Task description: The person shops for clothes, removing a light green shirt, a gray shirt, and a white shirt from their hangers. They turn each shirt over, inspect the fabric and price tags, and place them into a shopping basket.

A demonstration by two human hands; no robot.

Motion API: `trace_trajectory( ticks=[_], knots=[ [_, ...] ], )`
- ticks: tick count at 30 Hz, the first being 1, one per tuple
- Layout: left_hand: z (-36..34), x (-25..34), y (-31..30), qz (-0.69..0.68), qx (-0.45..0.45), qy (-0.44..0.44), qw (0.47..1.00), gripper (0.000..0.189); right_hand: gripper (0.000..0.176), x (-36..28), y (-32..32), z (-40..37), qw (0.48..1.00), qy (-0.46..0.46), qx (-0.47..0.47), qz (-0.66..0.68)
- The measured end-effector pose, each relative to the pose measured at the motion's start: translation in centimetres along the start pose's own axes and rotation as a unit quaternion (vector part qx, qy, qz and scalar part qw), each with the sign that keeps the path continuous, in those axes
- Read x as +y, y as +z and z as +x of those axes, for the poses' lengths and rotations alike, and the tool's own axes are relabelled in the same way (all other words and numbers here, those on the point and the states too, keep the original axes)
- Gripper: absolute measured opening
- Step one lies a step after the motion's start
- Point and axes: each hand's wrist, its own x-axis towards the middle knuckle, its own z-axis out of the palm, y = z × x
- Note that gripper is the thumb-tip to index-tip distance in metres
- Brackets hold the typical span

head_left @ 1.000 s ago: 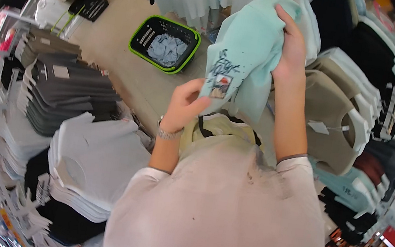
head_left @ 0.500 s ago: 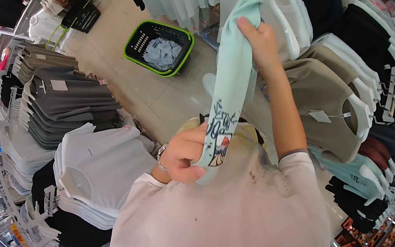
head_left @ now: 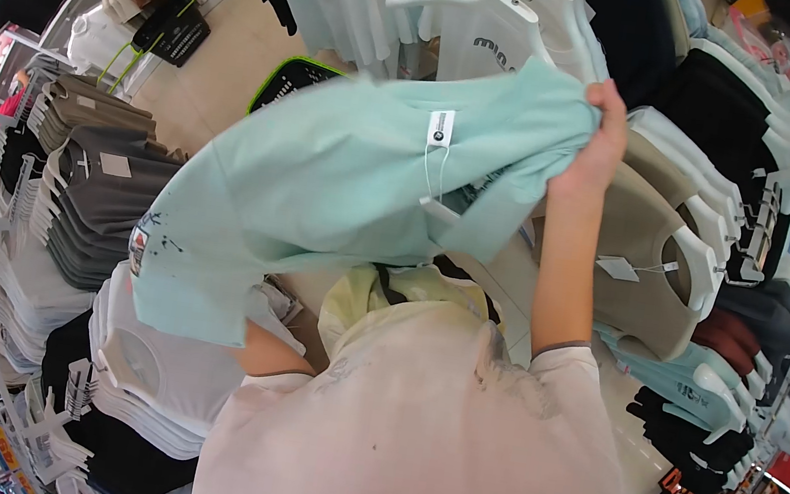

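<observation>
A mint-green T-shirt [head_left: 325,167] is spread out in front of me, with a white tag hanging near its neckline and a dark print on the far left part. My right hand [head_left: 599,144] grips its upper right end, fingers wrapped round the bunched cloth. Only the forearm of my left arm shows; the shirt's left part covers my left hand, so its fingers are hidden. Just beyond the shirt, a white hanger [head_left: 470,3] hangs in front of a white printed top [head_left: 487,56].
A black basket with a green rim [head_left: 282,78] stands on the floor, partly behind the shirt. Grey T-shirts [head_left: 111,187] and white T-shirts [head_left: 151,364] hang on racks at left. Brown tops [head_left: 649,273] hang at right. Another black basket [head_left: 175,29] is farther back.
The T-shirt, a narrow folded strip half a second ago, is now opened out wide to the left. My left hand has gone behind the cloth; my right hand has moved right and slightly down.
</observation>
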Motion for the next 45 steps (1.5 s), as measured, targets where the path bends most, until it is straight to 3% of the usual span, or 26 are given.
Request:
trace_trajectory(
  ticks=[3,6,7,9,10,11,12,13,16,19,20,21,23,24,25,28,31,34,37,40,42,44,45],
  knots=[
    [1.4,-0.2,-0.3,0.17,0.043,0.074,0.982,0.039,0.022,-1.6,1.7,-1.2,1.0,0.008,0.005,0.004],
    [0.1,-2.3,2.5,0.293,-0.003,0.12,0.948,0.039,0.019,0.4,2.5,-2.9,0.997,-0.02,0.016,-0.068],
    [-1.3,-2.4,3.8,0.311,-0.086,0.068,0.944,0.035,0.017,1.6,3.1,-3.4,0.994,-0.042,0.019,-0.1],
    [-4.5,-3.9,5.7,0.262,-0.316,-0.064,0.91,0.046,0.014,4.3,5.4,-6.7,0.956,-0.123,-0.146,-0.223],
    [-6.3,-4.6,7.8,0.248,-0.436,-0.07,0.862,0.056,0.02,5.5,6.3,-8.0,0.919,-0.103,-0.187,-0.331],
    [-7.8,-5.6,9.4,0.239,-0.515,-0.076,0.82,0.054,0.019,7.2,7.2,-9.1,0.888,-0.15,-0.262,-0.346],
    [-9.0,-6.8,9.9,0.231,-0.542,-0.091,0.803,0.052,0.012,8.3,7.5,-10.2,0.811,-0.173,-0.352,-0.434],
    [-9.7,-8.0,10.1,0.223,-0.543,-0.107,0.803,0.051,0.008,9.2,7.7,-11.0,0.714,-0.192,-0.433,-0.515],
    [-8.5,-10.7,8.9,0.177,-0.454,-0.17,0.856,0.046,0.015,12.0,7.1,-12.7,0.629,-0.21,-0.513,-0.545],
    [-4.9,-12.1,7.1,0.059,-0.338,-0.24,0.908,0.044,0.02,11.7,6.3,-11.1,0.659,-0.301,-0.504,-0.469],
    [-3.6,-12.1,6.7,0.011,-0.308,-0.258,0.916,0.043,0.022,10.9,5.9,-10.3,0.673,-0.286,-0.506,-0.459],
    [-2.5,-12.2,6.1,-0.058,-0.286,-0.278,0.915,0.043,0.025,9.7,5.0,-9.5,0.686,-0.27,-0.507,-0.446],
    [-0.9,-11.3,6.7,-0.216,-0.244,-0.317,0.89,0.043,0.024,8.8,1.6,-7.6,0.691,-0.266,-0.418,-0.526],
    [-0.9,-9.7,8.7,-0.312,-0.193,-0.343,0.865,0.044,0.028,8.6,-0.3,-6.0,0.715,-0.207,-0.378,-0.55],
    [-0.6,-9.7,8.7,-0.334,-0.206,-0.342,0.854,0.044,0.032,8.8,-2.3,-4.6,0.734,-0.147,-0.334,-0.573],
    [-0.3,-9.8,8.6,-0.36,-0.226,-0.348,0.836,0.045,0.047,12.5,-8.9,-3.2,0.697,-0.062,-0.298,-0.649],
    [-1.0,-10.2,9.5,-0.331,-0.205,-0.373,0.842,0.046,0.059,14.9,-10.3,-4.9,0.739,0.26,-0.387,-0.487],
    [-1.1,-9.5,10.7,-0.34,-0.178,-0.407,0.829,0.048,0.048,15.6,-8.3,-6.7,0.724,0.313,-0.416,-0.454],
    [-0.4,-9.1,10.5,-0.344,-0.168,-0.397,0.834,0.048,0.044,17.3,-8.7,-7.3,0.772,0.27,-0.374,-0.437],
    [0.5,-8.5,8.9,-0.347,-0.176,-0.353,0.851,0.048,0.028,15.8,-9.0,-6.8,0.761,0.24,-0.287,-0.53],
    [0.9,-7.6,8.2,-0.338,-0.172,-0.319,0.869,0.049,0.027,13.3,-7.7,-6.7,0.83,0.192,-0.22,-0.476],
    [1.6,-7.8,7.0,-0.348,-0.16,-0.32,0.866,0.049,0.025,11.6,-6.4,-6.4,0.878,0.059,-0.179,-0.44],
    [1.9,-8.0,6.7,-0.355,-0.156,-0.32,0.865,0.049,0.026,10.6,-6.1,-5.8,0.893,0.069,-0.164,-0.413]
  ],
)
